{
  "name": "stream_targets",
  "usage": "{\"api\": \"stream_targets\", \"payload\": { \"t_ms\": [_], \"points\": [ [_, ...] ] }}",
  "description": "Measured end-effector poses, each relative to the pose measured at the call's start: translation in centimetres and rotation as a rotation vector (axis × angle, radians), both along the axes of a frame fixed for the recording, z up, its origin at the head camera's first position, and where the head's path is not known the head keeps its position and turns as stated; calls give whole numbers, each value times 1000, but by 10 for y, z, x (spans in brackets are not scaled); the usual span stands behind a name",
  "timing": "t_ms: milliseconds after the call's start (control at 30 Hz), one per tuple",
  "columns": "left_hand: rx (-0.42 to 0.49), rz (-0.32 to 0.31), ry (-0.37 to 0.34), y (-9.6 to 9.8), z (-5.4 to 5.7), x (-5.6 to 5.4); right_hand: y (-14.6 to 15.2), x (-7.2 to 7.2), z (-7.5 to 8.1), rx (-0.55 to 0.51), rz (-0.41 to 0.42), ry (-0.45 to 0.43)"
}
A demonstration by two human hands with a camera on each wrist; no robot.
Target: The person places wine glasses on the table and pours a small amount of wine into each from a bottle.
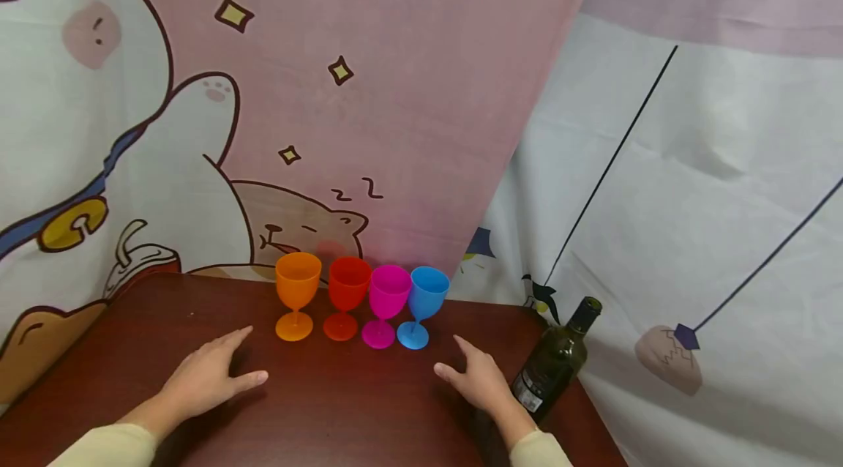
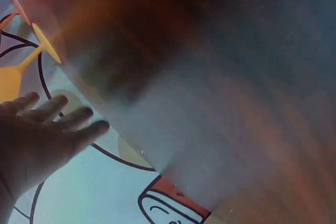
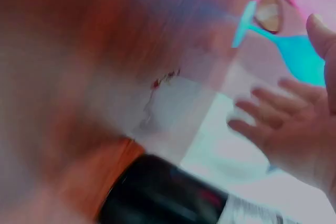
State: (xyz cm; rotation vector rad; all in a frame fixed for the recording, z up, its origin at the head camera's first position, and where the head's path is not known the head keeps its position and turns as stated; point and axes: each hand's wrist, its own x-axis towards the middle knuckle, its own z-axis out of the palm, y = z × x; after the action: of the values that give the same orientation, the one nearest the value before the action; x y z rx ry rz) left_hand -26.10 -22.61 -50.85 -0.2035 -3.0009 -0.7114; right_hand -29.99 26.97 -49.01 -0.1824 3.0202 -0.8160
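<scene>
Left fingers [image 1: 237, 338] short of orange goblet [image 1: 298, 285]; right fingers [image 1: 467, 348] near blue goblet [image 1: 428, 296].

your head view is softly lit and clear; your wrist views show blurry reflections on the tabletop [image 1: 342, 408].

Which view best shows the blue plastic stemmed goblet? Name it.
The head view, because the blue goblet stands whole there, rim to foot. The right wrist view shows its foot, stem and part of its bowl; the left wrist view, nothing.
</scene>
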Motion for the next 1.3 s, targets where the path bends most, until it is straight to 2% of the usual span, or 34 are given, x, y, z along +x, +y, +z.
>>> {"api": "stream_targets", "payload": {
  "t_ms": [100,233,300,367,433,500,600,733,867,1067,1167,1300],
  "points": [
    [98,-19,-45,0,1,3,17,29,13,-133,65,-88],
    [176,-11,-40,-6,4,5,58,66,27,-252,142,-328],
    [182,7,-22,-10,6,4,81,77,31,-251,108,-440],
    [176,24,-7,-13,9,1,100,82,33,-197,-7,-470],
    [167,39,5,-13,11,-2,117,83,36,-74,-128,-408],
    [165,49,12,-9,14,-7,129,82,40,18,-251,-309],
    [171,53,33,5,20,-16,137,76,44,-48,-330,-148],
    [221,70,63,29,27,-32,134,64,41,-321,-347,43],
    [345,110,82,52,36,-49,125,55,31,-366,-393,203],
    [532,195,135,72,50,-67,115,51,16,-440,-470,291],
    [571,249,171,76,52,-74,112,51,12,-450,-486,303],
    [578,302,210,77,52,-80,109,49,10,-437,-497,311]
  ]
}}
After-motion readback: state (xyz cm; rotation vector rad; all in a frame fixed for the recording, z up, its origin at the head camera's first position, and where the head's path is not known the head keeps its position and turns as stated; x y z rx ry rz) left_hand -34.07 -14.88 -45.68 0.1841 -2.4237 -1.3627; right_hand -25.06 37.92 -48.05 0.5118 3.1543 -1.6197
